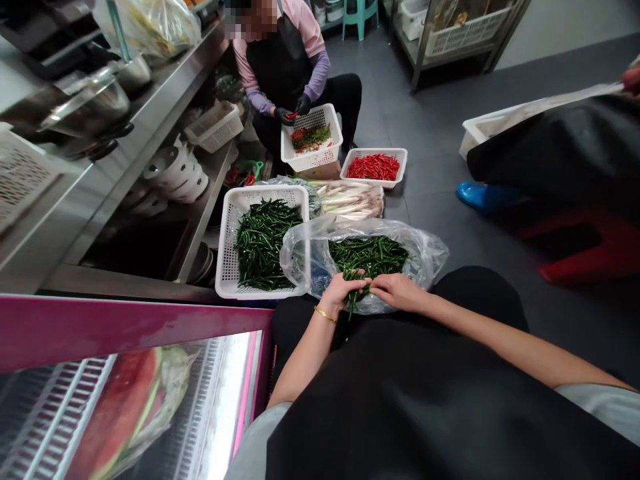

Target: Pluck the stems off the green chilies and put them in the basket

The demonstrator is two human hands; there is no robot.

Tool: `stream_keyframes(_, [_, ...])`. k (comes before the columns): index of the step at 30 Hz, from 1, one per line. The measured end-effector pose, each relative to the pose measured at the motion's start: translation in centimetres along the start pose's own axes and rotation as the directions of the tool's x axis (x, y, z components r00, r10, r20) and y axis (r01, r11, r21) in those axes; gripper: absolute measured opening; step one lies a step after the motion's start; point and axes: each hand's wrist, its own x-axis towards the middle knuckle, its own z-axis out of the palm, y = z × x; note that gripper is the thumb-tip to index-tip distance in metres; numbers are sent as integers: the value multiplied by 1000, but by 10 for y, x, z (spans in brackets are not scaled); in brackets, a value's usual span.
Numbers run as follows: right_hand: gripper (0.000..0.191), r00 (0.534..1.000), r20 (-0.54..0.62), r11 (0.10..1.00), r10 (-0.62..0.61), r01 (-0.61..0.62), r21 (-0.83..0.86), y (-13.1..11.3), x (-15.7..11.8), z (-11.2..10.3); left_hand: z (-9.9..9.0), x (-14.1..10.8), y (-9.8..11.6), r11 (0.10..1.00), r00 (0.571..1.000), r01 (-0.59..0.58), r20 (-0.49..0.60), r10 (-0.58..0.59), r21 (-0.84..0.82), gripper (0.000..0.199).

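The left hand (340, 293) and right hand (397, 291) are over long thin chilies (369, 257), which lie inside a clear plastic bag (427, 253) on the person's lap (480, 290). Left of this bag sits a rectangular plastic mesh basket (223, 253) with more chilies in it. Behind them, 2 other rectangular plastic baskets (336, 133) stand in front of a seated co-worker (280, 67), beside a steel shelf (165, 87).

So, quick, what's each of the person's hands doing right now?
Left hand: closed, holding a bunch of green chilies.
Right hand: fingertips on that bunch; cannot tell whether it grips.
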Motion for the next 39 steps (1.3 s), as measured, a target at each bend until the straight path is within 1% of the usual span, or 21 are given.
stream_keyframes(3, [27,997,9,981,80,-80,174,-6,3,-13,-2,-11,-2,986,994,-33,106,16,166,54])
stream_keyframes(6, [22,980,46,900,192,-194,391,-10,9,-21,2,-21,1,959,993,-109,64,95,261,57])
stream_keyframes(8, [22,965,84,788,248,-251,562,-11,9,-15,8,-28,6,912,975,-212,10,223,350,58])
stream_keyframes(11, [33,949,170,516,267,-289,806,-10,6,3,16,-39,14,829,920,-378,71,384,411,60])
stream_keyframes(12, [37,950,186,441,249,-282,852,-7,6,8,17,-41,16,831,915,-399,111,388,387,62])
stream_keyframes(13, [39,955,194,406,224,-273,872,-4,7,10,16,-42,17,854,921,-389,148,360,345,64])
stream_keyframes(14, [38,960,200,427,196,-267,864,2,10,9,15,-42,18,890,934,-350,174,311,291,65])
stream_keyframes(15, [35,964,196,507,178,-260,822,8,16,4,12,-40,17,929,950,-293,181,255,226,64])
stream_keyframes(16, [31,968,176,639,178,-249,728,17,24,-3,8,-37,16,962,965,-230,165,206,146,61])
stream_keyframes(17, [28,971,143,785,193,-241,570,26,34,-12,4,-34,15,983,977,-175,132,167,53,57])
stream_keyframes(18, [27,972,55,910,230,-235,343,36,46,-22,-1,-30,13,990,986,-136,88,139,-46,53])
stream_keyframes(19, [29,968,-34,967,250,-247,65,46,57,-31,-6,-27,11,983,992,-114,41,121,-143,50])
stream_keyframes(20, [33,963,-73,945,260,-269,-184,56,69,-40,-10,-24,9,968,994,-104,2,108,-229,47])
stream_keyframes(21, [35,960,-78,885,268,-277,-373,64,78,-47,-14,-22,7,950,995,-98,-24,95,-296,44])
stream_keyframes(23, [33,957,-11,785,289,-244,-569,76,91,-55,-18,-20,3,928,997,-73,-44,62,-365,41])
stream_keyframes(26, [36,970,69,790,235,-149,-595,80,93,-57,-19,-18,1,944,997,-39,-76,15,-327,44])
stream_keyframes(29, [39,989,22,825,146,-110,-554,76,84,-56,-16,-11,6,975,990,-73,-135,45,-212,48])
stream_keyframes(32, [39,986,-13,827,169,-149,-542,75,82,-55,-8,-1,21,983,988,-94,-140,72,-160,50])
stream_keyframes(34, [41,978,40,814,203,-146,-562,75,86,-53,-2,1,31,987,993,-72,-101,58,-141,54])
stream_keyframes(36, [38,975,123,817,185,-82,-571,73,90,-51,2,-1,38,991,995,-66,-83,57,-117,58])
stream_keyframes(39, [33,981,176,816,87,31,-577,63,91,-53,2,-7,40,988,976,-137,-179,123,-70,56])
